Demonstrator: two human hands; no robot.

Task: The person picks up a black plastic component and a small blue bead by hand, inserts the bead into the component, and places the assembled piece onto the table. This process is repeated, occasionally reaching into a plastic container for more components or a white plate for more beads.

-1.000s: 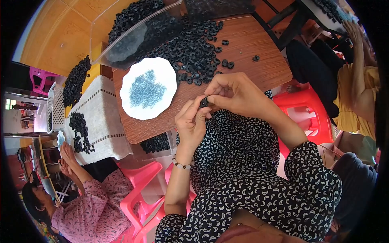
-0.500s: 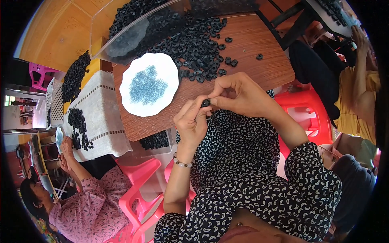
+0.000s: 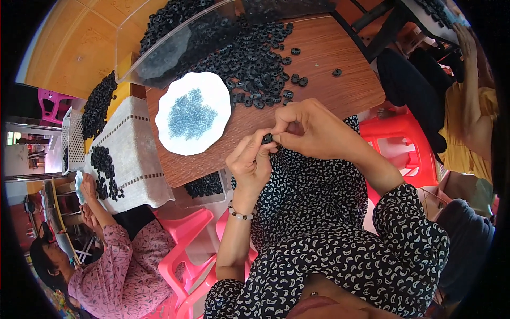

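Note:
My left hand (image 3: pixel 249 162) pinches a small black plastic piece (image 3: pixel 267 139) between thumb and fingers, just off the near edge of the table. At its right side, the thumb and forefinger of my right hand (image 3: pixel 313 130) are pressed together against the piece; whether they hold something tiny is hidden. A white scalloped plate (image 3: pixel 220 90) with many small clear bluish beads (image 3: pixel 191 114) lies to the left on the brown wooden table (image 3: pixel 340 42). Beyond my hands spreads a heap of similar black pieces (image 3: pixel 260 69).
A clear plastic bin (image 3: pixel 159 64) full of black pieces stands at the far left. One loose piece (image 3: pixel 337 72) lies on the right. Pink chairs (image 3: pixel 186 228) and a red stool (image 3: pixel 409 146) flank me. Co-workers sit at left, beside a cloth-covered table (image 3: pixel 127 133), and at right.
My right fingers have shifted slightly at the black piece, which stays in my left hand. The view has shifted a little. At left, the co-worker's hands have moved slightly.

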